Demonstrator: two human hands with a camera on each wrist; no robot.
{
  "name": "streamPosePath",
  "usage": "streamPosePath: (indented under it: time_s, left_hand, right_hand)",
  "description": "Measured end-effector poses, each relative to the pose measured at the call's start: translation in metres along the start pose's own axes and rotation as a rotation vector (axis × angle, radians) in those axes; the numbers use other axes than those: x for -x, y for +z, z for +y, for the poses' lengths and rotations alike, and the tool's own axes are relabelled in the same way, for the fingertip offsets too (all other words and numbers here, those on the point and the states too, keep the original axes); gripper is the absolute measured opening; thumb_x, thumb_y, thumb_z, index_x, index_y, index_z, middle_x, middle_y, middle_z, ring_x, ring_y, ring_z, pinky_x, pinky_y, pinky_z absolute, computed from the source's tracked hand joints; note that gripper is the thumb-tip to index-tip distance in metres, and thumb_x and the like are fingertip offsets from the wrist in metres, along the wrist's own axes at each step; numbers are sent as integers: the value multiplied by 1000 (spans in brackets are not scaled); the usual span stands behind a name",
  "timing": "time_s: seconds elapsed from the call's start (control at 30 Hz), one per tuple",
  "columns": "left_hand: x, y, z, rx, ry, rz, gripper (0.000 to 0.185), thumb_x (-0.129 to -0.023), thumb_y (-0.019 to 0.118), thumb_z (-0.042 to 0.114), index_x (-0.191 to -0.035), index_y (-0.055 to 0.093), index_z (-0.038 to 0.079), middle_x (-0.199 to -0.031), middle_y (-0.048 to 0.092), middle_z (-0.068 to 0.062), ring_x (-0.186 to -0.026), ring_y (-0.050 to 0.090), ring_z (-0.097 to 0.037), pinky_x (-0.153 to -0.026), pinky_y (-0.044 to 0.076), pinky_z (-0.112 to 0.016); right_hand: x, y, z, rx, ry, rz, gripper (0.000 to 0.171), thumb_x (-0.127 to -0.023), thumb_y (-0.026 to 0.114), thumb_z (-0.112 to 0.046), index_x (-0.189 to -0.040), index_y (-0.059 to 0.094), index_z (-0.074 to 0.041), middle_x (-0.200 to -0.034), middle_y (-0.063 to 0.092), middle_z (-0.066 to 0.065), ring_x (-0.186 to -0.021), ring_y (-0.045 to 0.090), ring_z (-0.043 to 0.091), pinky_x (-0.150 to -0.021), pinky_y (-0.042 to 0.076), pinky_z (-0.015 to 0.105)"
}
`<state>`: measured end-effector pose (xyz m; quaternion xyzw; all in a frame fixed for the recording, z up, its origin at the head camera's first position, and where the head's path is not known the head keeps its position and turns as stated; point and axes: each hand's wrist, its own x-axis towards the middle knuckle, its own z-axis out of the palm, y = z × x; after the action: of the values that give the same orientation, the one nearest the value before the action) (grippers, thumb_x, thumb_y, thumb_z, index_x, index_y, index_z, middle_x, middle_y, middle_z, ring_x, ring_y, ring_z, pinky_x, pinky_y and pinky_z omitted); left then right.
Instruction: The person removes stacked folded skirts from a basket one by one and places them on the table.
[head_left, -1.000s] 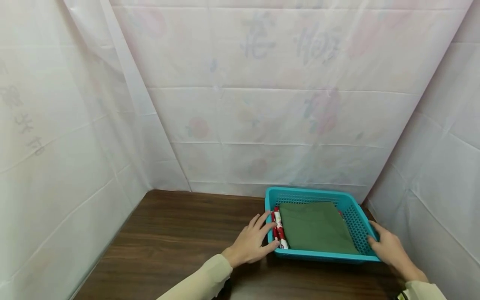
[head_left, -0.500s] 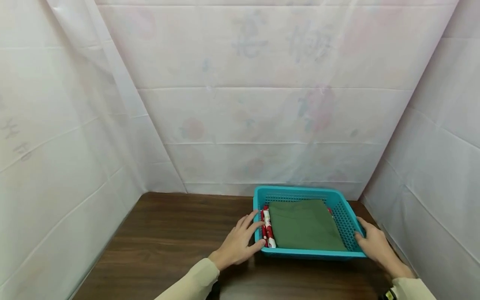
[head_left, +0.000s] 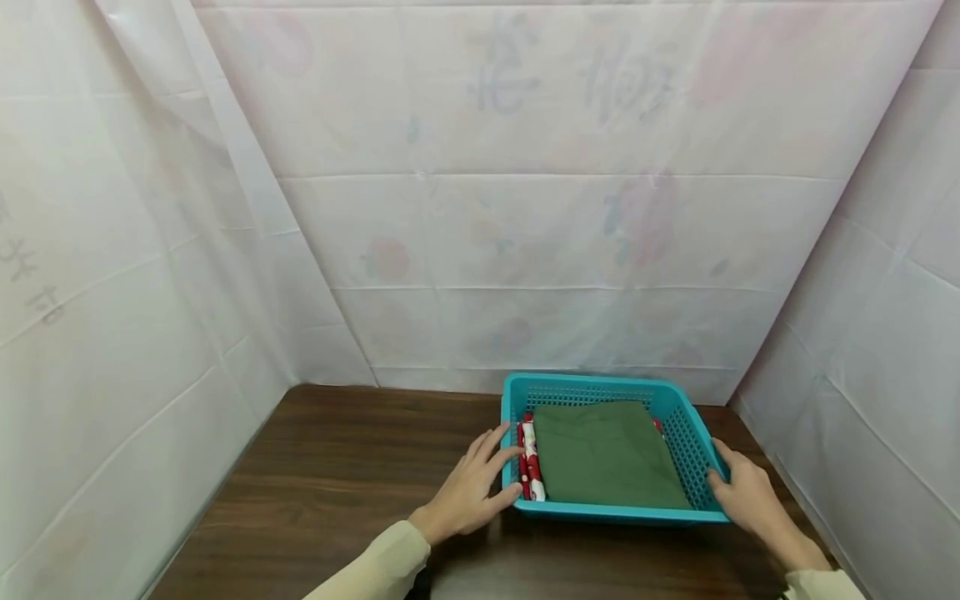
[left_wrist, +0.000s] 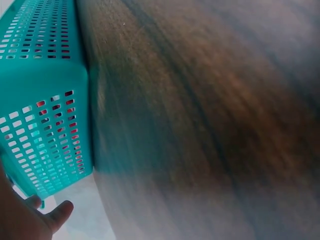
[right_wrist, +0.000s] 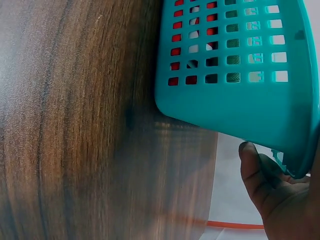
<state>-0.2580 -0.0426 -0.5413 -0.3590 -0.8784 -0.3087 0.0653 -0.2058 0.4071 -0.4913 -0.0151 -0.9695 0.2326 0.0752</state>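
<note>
Basket (head_left: 697, 446), the teal perforated one, sits on the dark wooden table (head_left: 337, 492) near its right rear corner, close to the white sheeting (head_left: 525, 208) that walls in the space, and over the last second it slides a little to the left across the wood, both hands travelling with it. Inside lies a folded green cloth (head_left: 607, 454), with a red-and-white patterned cloth (head_left: 528, 458) tucked along the left wall. The left hand (head_left: 472, 492) curls fingers and thumb over the left rim at the near corner; the right hand (head_left: 746, 496) holds the right wall, thumb over the rim, as the right wrist view also shows. Judging by this, the basket is being shifted along the table, not lifted: its base appears to rest on the wood.
</note>
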Motion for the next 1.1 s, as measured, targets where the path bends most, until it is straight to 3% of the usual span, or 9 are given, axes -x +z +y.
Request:
streamPosePath:
  time_s: [0.3, 0.53, 0.77, 0.97, 1.1]
  left_hand:
    - [-4, -3, 5, 18, -30, -54, 58, -106, 48, 47, -158, 41, 24, -174, 7, 3, -156, 19, -43, -111, 32, -75]
    - [-13, 2, 6, 28, -60, -91, 62, -106, 39, 57, -159, 38, 25, -174, 2, 6, -155, 20, -46, -105, 36, -78]
    - [-26, 1, 6, 10, -59, -76, 63, -106, 35, 60, -158, 39, 25, -175, 3, 5, -155, 21, -45, -104, 38, -75]
    - [-33, 1, 5, -16, -102, -84, 64, -106, 35, 60, -159, 39, 23, -175, 7, -1, -155, 18, -47, -106, 37, -75]
    - [-42, 0, 7, -14, -111, -107, 64, -107, 36, 58, -160, 36, 21, -175, 6, -4, -156, 16, -47, -109, 35, -74]
  right_hand:
    - [0, -4, -2, 14, -17, 15, 61, -96, 57, -7, -147, 36, 21, -125, 57, 43, -89, 66, 36, -68, 54, 47]
    - [-2, -4, 7, 23, -9, 14, 62, -98, 56, -8, -149, 34, 20, -131, 52, 46, -90, 64, 35, -70, 52, 47]
    - [-16, -5, 12, 36, -24, 34, 61, -98, 55, -9, -148, 35, 20, -131, 52, 46, -99, 64, 44, -76, 53, 55]
    - [-30, -5, 14, 16, -33, -18, 62, -100, 53, -8, -150, 31, 20, -133, 50, 46, -90, 62, 36, -70, 50, 45]
    - [-37, -6, 18, 31, -26, -18, 61, -101, 52, -8, -151, 31, 20, -134, 50, 46, -95, 60, 38, -73, 49, 48]
